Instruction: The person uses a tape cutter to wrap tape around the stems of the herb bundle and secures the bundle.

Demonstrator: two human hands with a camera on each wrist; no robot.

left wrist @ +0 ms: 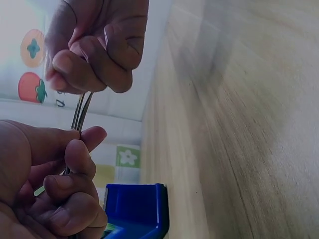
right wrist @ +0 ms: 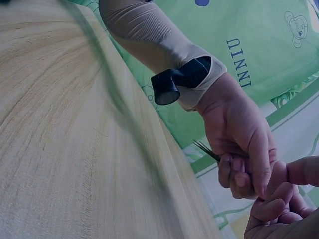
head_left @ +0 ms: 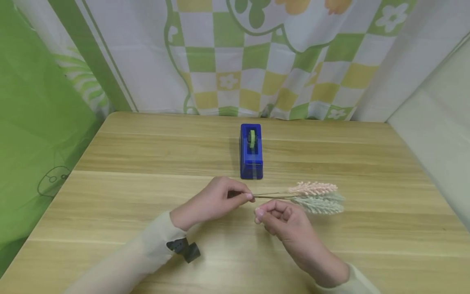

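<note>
In the head view my left hand (head_left: pixel 216 201) pinches the thin dark stems (head_left: pixel 271 197) of artificial sprigs between thumb and forefinger. Cut stem ends (right wrist: pixel 205 149) stick out behind that hand in the right wrist view. Toward the right the stems carry a pink feathery head (head_left: pixel 313 188) and pale green ones (head_left: pixel 319 204), held low over the table. My right hand (head_left: pixel 290 224) is just below the stems, fingers curled, thumb tip against the forefinger. No object shows between those fingertips. In the left wrist view, the right hand (left wrist: pixel 99 50) overlaps the stems beyond the left fingers (left wrist: pixel 75 189).
A blue tape dispenser (head_left: pixel 251 163) with a small greenish roll (head_left: pixel 252 139) stands behind the hands on the wooden table (head_left: pixel 147 147). A checked curtain (head_left: pixel 227 61) hangs at the back edge. Black wrist cameras (head_left: pixel 183 248) sit at the left cuff.
</note>
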